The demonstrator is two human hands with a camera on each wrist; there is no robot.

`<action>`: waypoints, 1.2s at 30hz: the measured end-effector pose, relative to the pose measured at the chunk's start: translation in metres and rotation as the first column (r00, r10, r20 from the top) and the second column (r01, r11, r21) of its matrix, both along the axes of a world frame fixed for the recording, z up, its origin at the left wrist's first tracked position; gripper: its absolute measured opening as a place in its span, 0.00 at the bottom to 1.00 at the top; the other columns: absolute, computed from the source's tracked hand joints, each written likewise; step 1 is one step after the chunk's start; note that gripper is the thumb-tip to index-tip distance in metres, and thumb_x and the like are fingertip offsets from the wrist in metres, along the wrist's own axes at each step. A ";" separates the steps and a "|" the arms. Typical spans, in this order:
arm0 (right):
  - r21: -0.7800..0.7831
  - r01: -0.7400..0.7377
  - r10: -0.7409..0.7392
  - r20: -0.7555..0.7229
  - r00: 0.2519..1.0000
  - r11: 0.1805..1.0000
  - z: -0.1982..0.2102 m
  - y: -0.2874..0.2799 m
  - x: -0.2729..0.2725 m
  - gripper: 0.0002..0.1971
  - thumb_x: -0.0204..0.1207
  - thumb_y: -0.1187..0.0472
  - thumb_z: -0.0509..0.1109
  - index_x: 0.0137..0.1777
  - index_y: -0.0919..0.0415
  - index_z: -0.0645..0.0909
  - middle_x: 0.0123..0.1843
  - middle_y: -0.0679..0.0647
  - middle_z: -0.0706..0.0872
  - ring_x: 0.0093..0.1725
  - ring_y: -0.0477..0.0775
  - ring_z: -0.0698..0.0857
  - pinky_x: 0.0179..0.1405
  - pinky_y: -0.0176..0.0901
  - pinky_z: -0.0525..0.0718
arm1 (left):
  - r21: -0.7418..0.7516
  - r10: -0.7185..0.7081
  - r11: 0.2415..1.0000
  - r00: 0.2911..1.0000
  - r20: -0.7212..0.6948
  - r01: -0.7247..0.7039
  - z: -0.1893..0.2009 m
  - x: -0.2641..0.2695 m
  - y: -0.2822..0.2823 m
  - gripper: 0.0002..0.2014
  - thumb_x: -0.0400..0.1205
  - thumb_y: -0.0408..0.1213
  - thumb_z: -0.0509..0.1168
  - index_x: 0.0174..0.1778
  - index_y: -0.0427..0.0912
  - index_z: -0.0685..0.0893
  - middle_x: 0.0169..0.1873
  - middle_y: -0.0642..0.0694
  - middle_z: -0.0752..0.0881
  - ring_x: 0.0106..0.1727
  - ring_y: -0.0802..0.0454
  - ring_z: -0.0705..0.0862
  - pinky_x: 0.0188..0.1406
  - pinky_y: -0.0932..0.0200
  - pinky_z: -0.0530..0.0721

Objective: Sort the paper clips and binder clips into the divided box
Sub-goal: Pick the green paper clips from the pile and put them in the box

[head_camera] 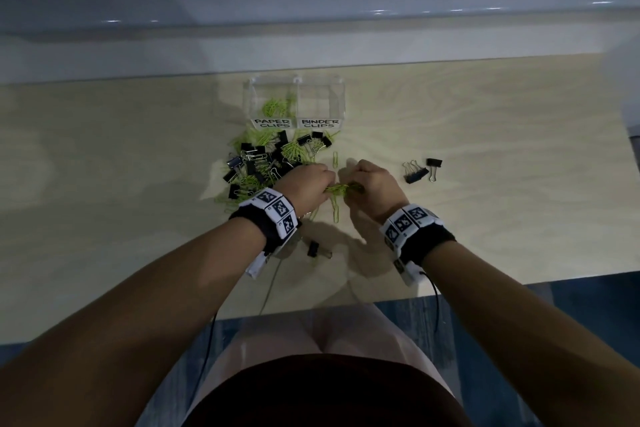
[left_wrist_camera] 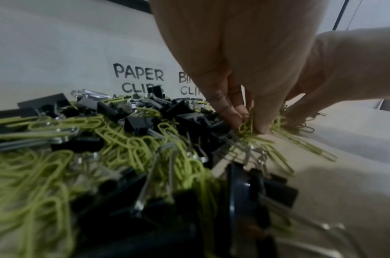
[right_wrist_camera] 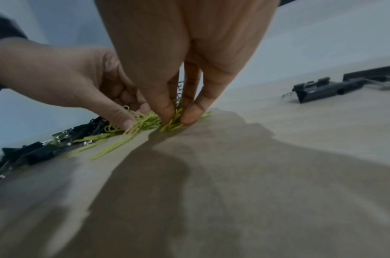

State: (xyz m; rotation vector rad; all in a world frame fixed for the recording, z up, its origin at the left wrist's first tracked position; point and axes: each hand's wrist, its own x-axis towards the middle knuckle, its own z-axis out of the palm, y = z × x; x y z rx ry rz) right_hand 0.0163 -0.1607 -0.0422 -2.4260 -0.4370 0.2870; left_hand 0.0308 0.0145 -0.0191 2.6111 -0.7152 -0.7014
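Clump of green paper clips [head_camera: 341, 189] sits on desk [head_camera: 485, 218] directly under both hands, betw. them. Right fingers [right_wrist_camera: 189, 113] pinch its right end, left fingers [left_wrist_camera: 238, 118] pinch the left. Divided box [head_camera: 298, 104] lies straight ahead, past the mixed pile [head_camera: 266, 163]; paper-clip side is left half, so left hand [head_camera: 308, 184] is nearer than right hand [head_camera: 372, 184].

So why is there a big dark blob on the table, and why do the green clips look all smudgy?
Right wrist view: the blob is the hands' shadow on the table, spreading from the right hand pinching green paper clips. Left wrist view: clips closest to the camera are out of focus; the box labels stay readable. Head view: dim overall, edges bent by the wide lens.
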 end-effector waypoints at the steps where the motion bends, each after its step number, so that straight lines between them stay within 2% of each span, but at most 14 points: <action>1: -0.011 0.015 -0.015 -0.003 1.000 1.000 0.000 0.000 0.003 0.09 0.59 0.73 0.74 0.40 0.66 0.87 0.39 0.64 0.85 0.37 0.66 0.85 0.36 0.53 0.87 | 0.002 0.006 1.000 1.000 0.008 -0.006 0.001 0.001 0.000 0.11 0.82 0.38 0.63 0.55 0.36 0.83 0.51 0.40 0.83 0.52 0.42 0.81 0.51 0.49 0.80; 3: -0.036 0.068 -0.069 -0.032 0.997 0.997 0.000 -0.003 0.007 0.06 0.60 0.71 0.76 0.37 0.64 0.88 0.38 0.62 0.85 0.35 0.64 0.84 0.36 0.53 0.85 | -0.022 0.053 0.998 0.999 0.007 -0.053 0.003 0.001 0.002 0.11 0.81 0.36 0.62 0.55 0.36 0.83 0.50 0.40 0.84 0.51 0.42 0.82 0.49 0.50 0.81; 6: -0.007 0.222 -0.220 -0.182 0.958 0.975 0.005 -0.008 0.013 0.05 0.62 0.69 0.78 0.37 0.60 0.89 0.37 0.54 0.86 0.37 0.55 0.84 0.41 0.42 0.82 | -0.168 0.219 0.960 0.975 -0.041 -0.223 0.005 -0.001 0.007 0.09 0.79 0.36 0.66 0.51 0.36 0.86 0.46 0.42 0.87 0.47 0.46 0.84 0.46 0.53 0.83; 8: 0.043 0.345 -0.321 -0.277 0.906 0.938 0.012 -0.008 0.019 0.07 0.64 0.69 0.78 0.36 0.57 0.88 0.36 0.51 0.86 0.36 0.49 0.84 0.39 0.36 0.82 | -0.305 0.362 0.871 0.922 -0.134 -0.386 0.009 -0.002 0.013 0.07 0.77 0.34 0.70 0.49 0.36 0.87 0.43 0.44 0.88 0.42 0.51 0.83 0.43 0.59 0.83; 11: 0.146 0.453 -0.374 -0.375 0.848 0.880 0.030 0.007 0.038 0.09 0.64 0.70 0.79 0.36 0.55 0.87 0.34 0.52 0.88 0.31 0.43 0.85 0.35 0.35 0.81 | -0.418 0.495 0.725 0.836 -0.238 -0.548 0.024 0.005 0.031 0.07 0.77 0.34 0.71 0.50 0.38 0.86 0.43 0.47 0.88 0.42 0.55 0.84 0.41 0.71 0.81; 13: 0.215 0.463 -0.358 -0.392 0.847 0.860 0.047 0.024 0.058 0.06 0.65 0.68 0.79 0.39 0.57 0.88 0.36 0.51 0.89 0.30 0.38 0.86 0.35 0.32 0.83 | -0.483 0.563 0.627 0.784 -0.262 -0.612 0.036 0.017 0.047 0.07 0.77 0.35 0.71 0.50 0.39 0.85 0.44 0.46 0.88 0.43 0.55 0.86 0.45 0.68 0.84; 17: 0.292 0.428 -0.325 -0.341 0.882 0.856 0.071 0.071 0.100 0.05 0.69 0.66 0.77 0.43 0.58 0.88 0.42 0.50 0.90 0.41 0.47 0.88 0.45 0.39 0.88 | -0.574 0.677 0.485 0.698 -0.231 -0.660 0.055 0.051 0.077 0.08 0.78 0.33 0.70 0.49 0.33 0.84 0.40 0.43 0.88 0.36 0.53 0.86 0.38 0.63 0.88; 21: 0.156 0.372 -0.328 -0.249 0.911 0.915 0.071 0.113 0.129 0.06 0.69 0.64 0.77 0.45 0.56 0.89 0.43 0.50 0.91 0.42 0.46 0.88 0.48 0.41 0.88 | -0.582 0.769 0.344 0.577 -0.275 -0.737 0.050 0.086 0.089 0.07 0.77 0.30 0.71 0.47 0.31 0.84 0.38 0.41 0.87 0.34 0.50 0.86 0.38 0.57 0.89; 22: 0.105 0.344 -0.313 -0.237 0.920 0.933 0.069 0.119 0.132 0.07 0.70 0.65 0.76 0.47 0.57 0.89 0.45 0.51 0.91 0.43 0.47 0.88 0.50 0.42 0.88 | -0.560 0.788 0.341 0.555 -0.268 -0.755 0.044 0.093 0.088 0.06 0.76 0.30 0.72 0.46 0.33 0.85 0.38 0.39 0.87 0.36 0.48 0.87 0.39 0.53 0.90; 24: 0.037 0.301 -0.289 -0.196 0.937 0.953 0.069 0.119 0.131 0.10 0.71 0.66 0.74 0.52 0.58 0.87 0.52 0.52 0.90 0.47 0.48 0.87 0.55 0.41 0.86 | -0.469 0.793 0.465 0.589 -0.155 -0.751 0.037 0.100 0.085 0.05 0.75 0.32 0.72 0.45 0.37 0.87 0.40 0.40 0.89 0.40 0.47 0.87 0.45 0.51 0.89; 27: 0.029 0.217 -0.216 -0.052 0.975 0.976 0.073 0.095 0.111 0.11 0.73 0.70 0.70 0.54 0.61 0.86 0.52 0.56 0.89 0.48 0.51 0.87 0.56 0.44 0.85 | -0.293 0.678 0.715 0.732 0.070 -0.634 0.039 0.090 0.076 0.12 0.77 0.36 0.70 0.55 0.38 0.86 0.53 0.41 0.87 0.52 0.47 0.86 0.56 0.53 0.83; 30: -0.046 0.125 -0.129 -0.100 0.987 0.991 0.063 0.053 0.072 0.08 0.75 0.69 0.68 0.52 0.62 0.86 0.50 0.57 0.88 0.46 0.52 0.86 0.54 0.47 0.86 | -0.254 0.564 0.820 0.800 0.205 -0.513 0.044 0.056 0.065 0.13 0.80 0.38 0.67 0.60 0.42 0.82 0.61 0.44 0.81 0.60 0.48 0.80 0.63 0.58 0.75; 33: -0.176 0.060 -0.100 -0.228 0.969 0.983 0.050 0.011 0.030 0.09 0.71 0.68 0.72 0.51 0.60 0.85 0.51 0.56 0.85 0.49 0.55 0.83 0.53 0.53 0.86 | -0.192 0.341 0.929 0.933 0.114 -0.316 0.035 0.009 0.047 0.12 0.81 0.39 0.64 0.60 0.44 0.82 0.60 0.46 0.79 0.58 0.51 0.79 0.59 0.63 0.72; 36: -0.217 0.029 -0.062 -0.149 0.987 0.976 0.038 -0.010 -0.004 0.16 0.62 0.62 0.79 0.50 0.65 0.86 0.52 0.63 0.84 0.51 0.67 0.78 0.53 0.62 0.82 | -0.053 0.144 0.988 0.989 -0.016 -0.145 0.020 -0.026 0.022 0.20 0.81 0.40 0.65 0.68 0.39 0.76 0.64 0.43 0.75 0.64 0.47 0.75 0.63 0.56 0.77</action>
